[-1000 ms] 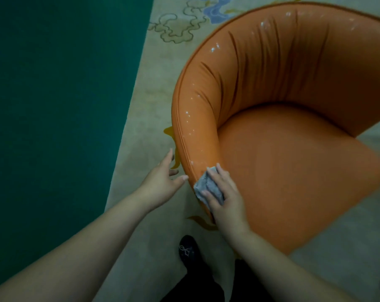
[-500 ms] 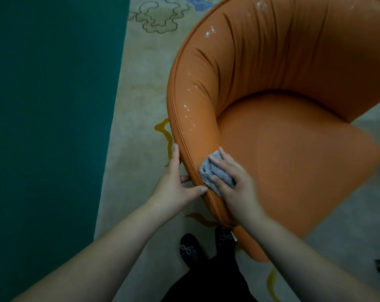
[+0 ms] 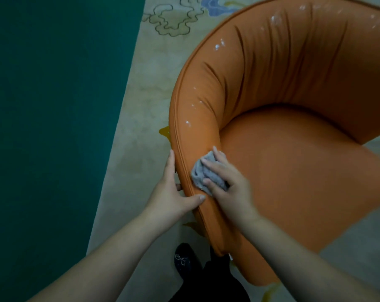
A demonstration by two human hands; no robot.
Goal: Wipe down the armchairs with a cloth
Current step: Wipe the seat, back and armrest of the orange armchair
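Note:
An orange tub armchair (image 3: 293, 160) with a curved back fills the right of the head view; white droplets speckle its left rim. My right hand (image 3: 228, 184) holds a bunched grey cloth (image 3: 203, 174) and presses it on the top of the left arm, near the seat's edge. My left hand (image 3: 173, 192) grips the outer side of that arm just left of the cloth, fingers along the outside and thumb lying over the piped rim.
A pale patterned rug (image 3: 145, 110) lies under the chair, with dark teal floor (image 3: 49, 127) to its left. My black shoe (image 3: 184, 260) stands on the rug beside the chair's front corner.
My left hand moved from open air onto the chair arm and took hold of it. My right hand slid the cloth a little further up the arm.

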